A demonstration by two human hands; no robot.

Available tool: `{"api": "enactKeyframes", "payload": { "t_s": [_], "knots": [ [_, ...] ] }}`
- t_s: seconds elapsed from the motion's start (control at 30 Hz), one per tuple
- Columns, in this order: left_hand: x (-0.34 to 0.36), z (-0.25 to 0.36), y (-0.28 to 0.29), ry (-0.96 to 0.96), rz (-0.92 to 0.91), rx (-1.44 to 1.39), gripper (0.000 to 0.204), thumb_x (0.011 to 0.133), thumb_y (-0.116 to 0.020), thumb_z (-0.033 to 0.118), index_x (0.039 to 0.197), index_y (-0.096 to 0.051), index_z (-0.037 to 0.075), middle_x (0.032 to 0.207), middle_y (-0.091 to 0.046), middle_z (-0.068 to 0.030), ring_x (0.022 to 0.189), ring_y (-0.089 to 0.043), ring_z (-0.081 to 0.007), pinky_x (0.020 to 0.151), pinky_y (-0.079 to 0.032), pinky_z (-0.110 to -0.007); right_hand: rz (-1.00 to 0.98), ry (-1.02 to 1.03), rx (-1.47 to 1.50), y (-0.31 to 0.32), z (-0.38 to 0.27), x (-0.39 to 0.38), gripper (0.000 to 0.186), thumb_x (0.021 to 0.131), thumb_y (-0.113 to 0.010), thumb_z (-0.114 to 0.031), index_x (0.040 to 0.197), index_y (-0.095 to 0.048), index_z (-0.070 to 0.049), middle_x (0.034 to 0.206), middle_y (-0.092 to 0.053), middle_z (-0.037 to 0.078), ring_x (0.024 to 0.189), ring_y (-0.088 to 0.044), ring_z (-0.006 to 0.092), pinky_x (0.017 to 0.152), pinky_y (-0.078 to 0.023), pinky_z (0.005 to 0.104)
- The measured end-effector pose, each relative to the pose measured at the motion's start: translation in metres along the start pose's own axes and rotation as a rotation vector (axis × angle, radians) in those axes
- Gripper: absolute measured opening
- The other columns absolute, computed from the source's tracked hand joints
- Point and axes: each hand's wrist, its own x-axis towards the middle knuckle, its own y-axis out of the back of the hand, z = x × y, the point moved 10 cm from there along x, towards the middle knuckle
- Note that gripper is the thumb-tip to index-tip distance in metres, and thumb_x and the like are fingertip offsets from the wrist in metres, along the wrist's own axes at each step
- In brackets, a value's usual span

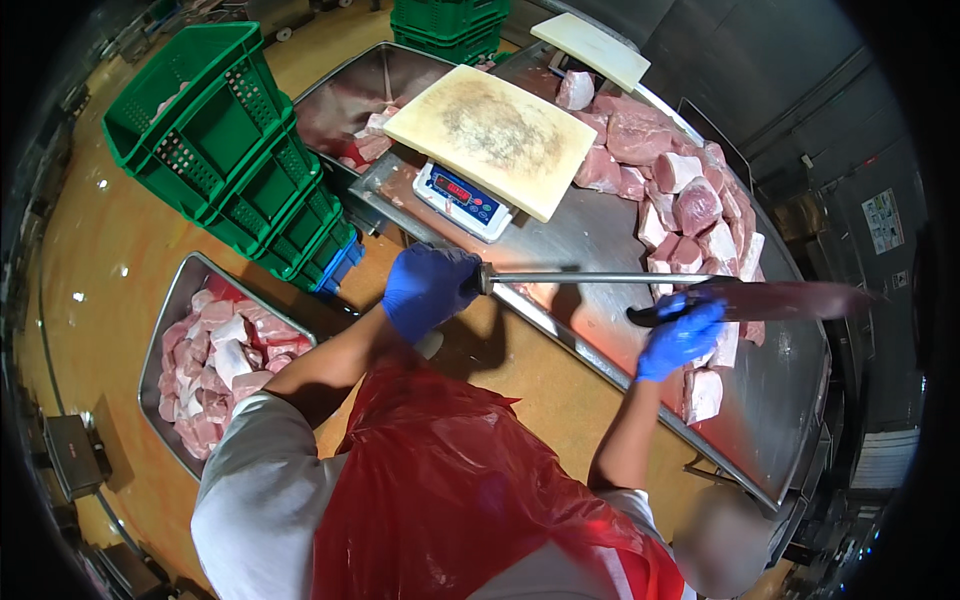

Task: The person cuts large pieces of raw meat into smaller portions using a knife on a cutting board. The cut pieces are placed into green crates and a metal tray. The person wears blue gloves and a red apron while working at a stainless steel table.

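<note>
My left hand (428, 292), in a blue glove, is closed round the handle of a honing steel (580, 278). Its metal rod reaches to the right, in front of my body. In my right hand (682, 338), also gloved in blue, is a knife with a black handle. The knife blade (800, 300) points right and is smeared by motion. Near its black handle the knife crosses the steel's far end; whether they touch I cannot tell. Beyond the right hand, raw meat chunks (697, 210) lie in a long pile on the metal table (745, 440).
A digital scale (462, 200) carries a stained white cutting board (495, 135); another white board (592, 50) stands farther back. Stacked green crates (235, 150) rise at the left. Below them is a metal tub (150, 385) of meat pieces. A second metal bin (330, 95) holds more meat.
</note>
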Motion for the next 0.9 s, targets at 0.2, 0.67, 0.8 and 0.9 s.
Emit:
{"api": "enactKeyframes", "payload": {
  "t_s": [0.2,0.67,0.8,0.9],
  "knots": [
    [0.023,-0.011,0.027,-0.064,-0.023,0.009,0.015,0.081,-0.07,0.027,0.081,-0.067,0.013,0.07,-0.065,-0.0098,0.064,-0.064,-0.0336,0.062,-0.051,-0.044,-0.712,0.193,-0.519,0.062,0.15,-0.092,0.015,0.102,-0.056,-0.017,0.09,-0.053,-0.008,0.07,-0.051,0.0,0.057,-0.048,0.0153,0.053,-0.044,0.0285],
    [0.014,-0.085,0.002,0.28,-0.253,-0.445,0.022,0.082,-0.074,0.027,0.076,-0.067,0.007,0.065,-0.067,-0.0077,0.059,-0.065,-0.0234,0.053,-0.048,-0.037,-1.212,0.379,-1.142,0.08,0.159,-0.15,0.03,0.102,-0.054,-0.022,0.086,-0.058,0.003,0.071,-0.058,0.025,0.064,-0.063,0.041,0.061,-0.049,0.0471],
    [-0.064,-0.059,-0.086,0.66,-0.665,-1.2,0.018,0.088,-0.07,0.015,0.074,-0.063,0.005,0.06,-0.058,-0.0025,0.048,-0.053,-0.0103,0.044,-0.041,-0.028,-0.783,0.065,-0.912,0.02,0.101,-0.136,0.02,0.1,-0.053,-0.013,0.111,-0.062,0.001,0.084,-0.061,0.024,0.076,-0.063,0.0394,0.068,-0.05,0.0483],
    [-0.081,0.013,-0.119,0.667,-0.825,-1.524,0.016,0.087,-0.069,0.015,0.077,-0.061,0.006,0.058,-0.054,-0.0019,0.045,-0.049,-0.0112,0.044,-0.04,-0.028,-0.924,0.303,-0.716,-0.081,0.041,-0.161,0.04,0.094,-0.056,-0.007,0.134,-0.058,-0.003,0.094,-0.057,0.02,0.084,-0.059,0.0377,0.076,-0.051,0.0438]
  ]
}}
